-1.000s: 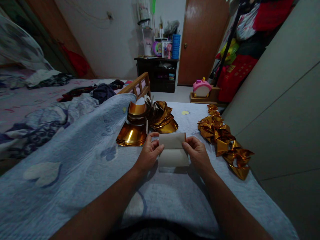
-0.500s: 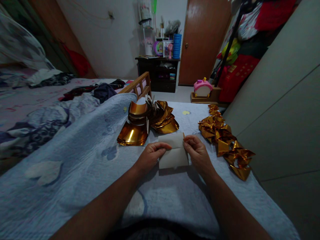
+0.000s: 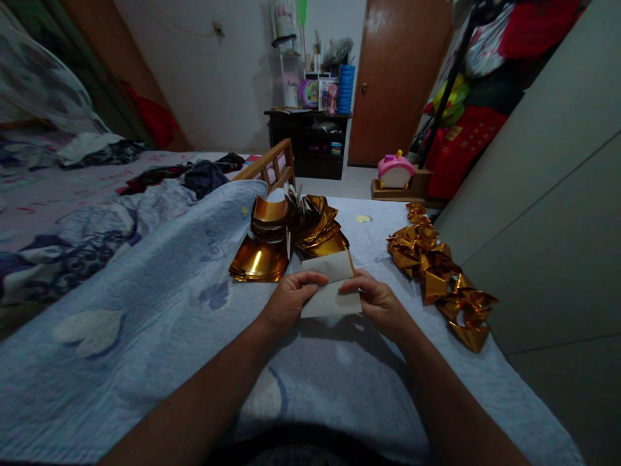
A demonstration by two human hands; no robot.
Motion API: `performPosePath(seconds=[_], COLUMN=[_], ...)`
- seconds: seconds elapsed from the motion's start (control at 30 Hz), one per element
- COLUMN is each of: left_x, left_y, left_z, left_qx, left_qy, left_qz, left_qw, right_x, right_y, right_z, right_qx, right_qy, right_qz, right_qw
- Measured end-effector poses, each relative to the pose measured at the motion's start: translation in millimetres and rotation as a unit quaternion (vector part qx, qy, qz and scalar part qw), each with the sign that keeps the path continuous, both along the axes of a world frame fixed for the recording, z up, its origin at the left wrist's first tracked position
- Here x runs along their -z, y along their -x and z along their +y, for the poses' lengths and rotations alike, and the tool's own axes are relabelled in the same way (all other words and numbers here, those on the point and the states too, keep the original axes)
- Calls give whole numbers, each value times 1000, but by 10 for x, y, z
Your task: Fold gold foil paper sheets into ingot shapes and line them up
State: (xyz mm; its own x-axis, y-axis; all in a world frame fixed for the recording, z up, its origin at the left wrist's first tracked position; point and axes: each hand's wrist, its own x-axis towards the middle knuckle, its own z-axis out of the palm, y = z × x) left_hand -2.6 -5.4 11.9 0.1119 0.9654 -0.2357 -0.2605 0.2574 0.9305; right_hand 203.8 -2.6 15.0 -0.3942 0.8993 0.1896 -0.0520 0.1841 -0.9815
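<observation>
Both my hands hold one white-backed paper sheet (image 3: 330, 288) just above the blue quilt (image 3: 160, 323). My left hand (image 3: 291, 299) pinches its left edge, thumb on top. My right hand (image 3: 378, 304) grips its right edge with the fingers curled over it. The sheet is folded across its middle, and the upper flap tilts away from me. Just beyond it lies a stack of gold foil sheets (image 3: 286, 236), curled and fanned out. A row of folded gold paper pieces (image 3: 439, 272) runs along the quilt to the right of my right hand.
A grey wardrobe wall (image 3: 543, 194) rises close on the right. A bed with rumpled bedding and clothes (image 3: 97, 194) lies on the left, ending in a wooden rail (image 3: 269, 165). Farther back are a dark cabinet (image 3: 310, 139), a pink toy (image 3: 395, 171) and a brown door (image 3: 392, 77).
The sheet has gone from flat and upright to folded and lower. My right hand slid inward over its right edge, and my left thumb closed over the top.
</observation>
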Motion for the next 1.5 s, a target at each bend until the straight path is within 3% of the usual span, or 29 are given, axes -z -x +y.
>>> performPosePath(seconds=[0.27, 0.47, 0.73, 1.1, 1.27, 1.5], left_x=[-37, -49, -58, 6, -1, -44], left_y=[7, 11, 88, 67, -8, -52], left_z=[-38, -46, -87, -81, -80, -42], left_qx=[15, 19, 68, 110, 37, 20], left_qy=[-42, -115, -182, -180, -153, -142], left_qz=[56, 107, 117, 88, 86, 49], left_qw=[997, 987, 974, 974, 984, 988], right_x=[-11, -38, 17, 48, 52, 58], right_y=[-23, -9, 22, 55, 73, 95], right_z=[24, 12, 10, 12, 10, -21], right_qx=[16, 54, 123, 162, 155, 124], right_qy=[-24, -29, 40, 57, 64, 47], right_qz=[-44, -29, 21, 45, 38, 73], right_qw=[999, 998, 991, 984, 985, 988])
